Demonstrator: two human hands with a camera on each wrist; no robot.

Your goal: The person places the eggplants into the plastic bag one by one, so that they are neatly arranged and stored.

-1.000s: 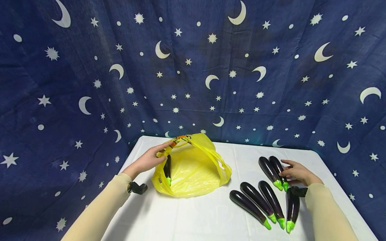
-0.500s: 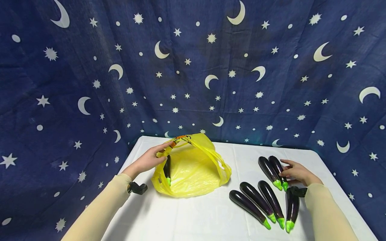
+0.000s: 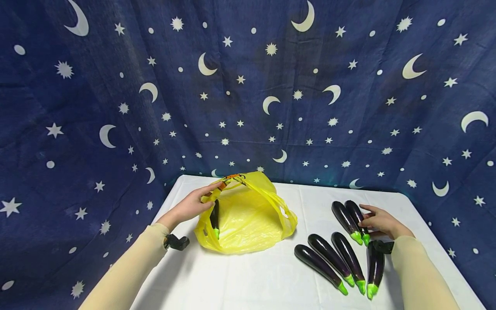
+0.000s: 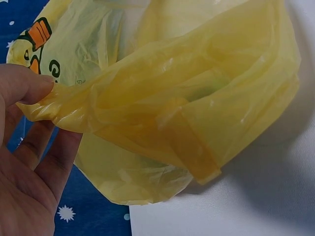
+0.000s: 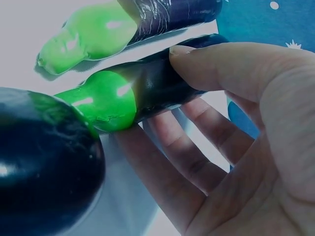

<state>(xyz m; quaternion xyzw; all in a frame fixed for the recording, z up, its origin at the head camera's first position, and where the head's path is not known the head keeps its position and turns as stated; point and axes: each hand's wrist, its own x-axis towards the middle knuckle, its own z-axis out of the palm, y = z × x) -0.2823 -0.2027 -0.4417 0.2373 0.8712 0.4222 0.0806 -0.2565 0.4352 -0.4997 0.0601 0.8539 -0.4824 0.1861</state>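
Observation:
My left hand (image 3: pixel 193 202) pinches the left rim of a yellow plastic bag (image 3: pixel 252 219), whose mouth gapes toward me. One eggplant (image 3: pixel 215 215) lies inside against the bag's left wall. In the left wrist view, thumb and fingers grip the bunched yellow plastic (image 4: pixel 69 105). On the right, my right hand (image 3: pixel 381 222) holds an eggplant (image 3: pixel 354 213) that lies on the table. The right wrist view has the thumb on one side of this eggplant (image 5: pixel 162 78) and the fingers on the other. A second eggplant (image 3: pixel 342 217) lies close beside it.
Nearer the front right lie several more eggplants (image 3: pixel 319 265), their green stem ends toward me. One eggplant (image 3: pixel 375 271) is partly under the right wrist strap. A white cloth covers the table (image 3: pixel 271 280). Behind hangs a dark blue curtain (image 3: pixel 248 107) with moons and stars.

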